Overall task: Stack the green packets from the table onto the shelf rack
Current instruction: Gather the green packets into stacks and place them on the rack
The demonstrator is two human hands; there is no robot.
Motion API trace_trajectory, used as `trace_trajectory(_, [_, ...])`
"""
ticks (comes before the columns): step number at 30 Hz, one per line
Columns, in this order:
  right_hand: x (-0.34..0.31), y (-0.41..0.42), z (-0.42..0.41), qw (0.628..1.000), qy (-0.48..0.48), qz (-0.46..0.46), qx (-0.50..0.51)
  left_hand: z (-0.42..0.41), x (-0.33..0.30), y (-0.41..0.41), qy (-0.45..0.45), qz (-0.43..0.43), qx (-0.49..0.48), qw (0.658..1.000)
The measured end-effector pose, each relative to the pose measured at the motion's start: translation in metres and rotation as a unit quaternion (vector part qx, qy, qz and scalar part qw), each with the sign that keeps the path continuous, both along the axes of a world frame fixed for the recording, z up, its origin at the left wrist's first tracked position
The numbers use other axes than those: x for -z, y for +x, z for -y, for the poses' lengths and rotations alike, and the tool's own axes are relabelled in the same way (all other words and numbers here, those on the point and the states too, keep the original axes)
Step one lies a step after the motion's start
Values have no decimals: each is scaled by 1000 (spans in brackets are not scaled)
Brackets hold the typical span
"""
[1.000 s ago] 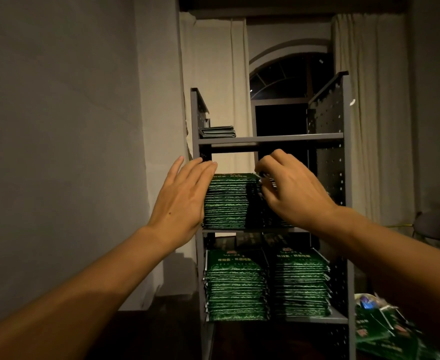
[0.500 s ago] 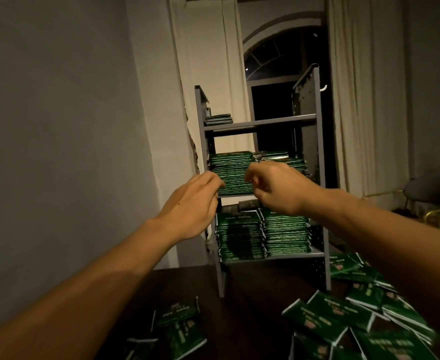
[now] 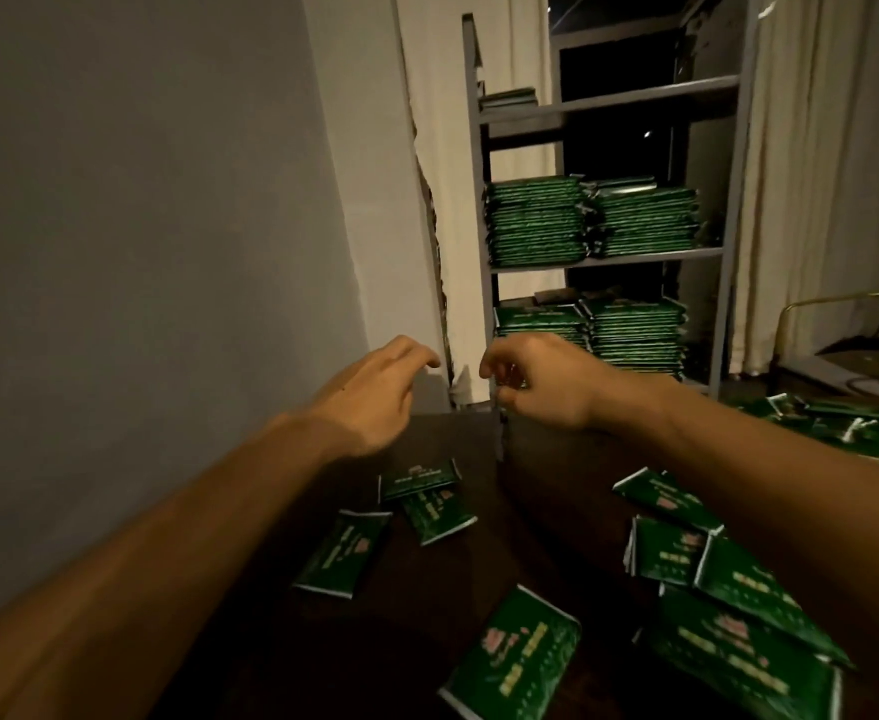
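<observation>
Lying flat, glossy green packets (image 3: 518, 654); left hand (image 3: 375, 394), right hand (image 3: 544, 381): fingers loosely curled, empty.

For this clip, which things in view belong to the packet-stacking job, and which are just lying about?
Part of the job:
- loose green packets on the table
- shelf rack
- stacked packets already on the rack
- left hand and right hand, both empty

Just there:
- curtains
- chair at the right
- dark window behind the rack

Dim, warm indoor light; dark window behind, wide-angle bending at edges, slight motion blur.
</observation>
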State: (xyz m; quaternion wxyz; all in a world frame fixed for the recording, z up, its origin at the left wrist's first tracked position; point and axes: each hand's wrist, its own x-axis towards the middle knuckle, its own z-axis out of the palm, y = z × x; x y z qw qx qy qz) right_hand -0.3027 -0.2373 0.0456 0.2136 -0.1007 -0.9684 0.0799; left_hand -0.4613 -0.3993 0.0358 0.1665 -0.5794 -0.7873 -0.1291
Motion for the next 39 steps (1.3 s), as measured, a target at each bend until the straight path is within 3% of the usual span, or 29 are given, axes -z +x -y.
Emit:
trace_trajectory(8, [51, -42, 16, 994, -60, 88, -3, 25, 58, -28, -16, 88, -31, 996])
trace_trajectory(18, [147, -92, 10, 963, -117, 234, 60, -8, 142, -63, -32, 187, -62, 980])
trace_trajectory(24, [172, -98, 11, 966, -81, 185, 162, -41, 178, -66, -115, 161, -115, 974])
trace_trajectory(26, [176, -97, 10, 966, -97, 172, 169, -48, 185, -64, -105, 158, -116, 975])
trace_trajectory(32, [175, -100, 2, 945, -241, 124, 183, -45, 183, -65, 0, 207, -35, 978])
trace_trajectory(39, [156, -101, -3, 847, -505, 31, 165, -38, 183, -66, 54, 242, -2, 969])
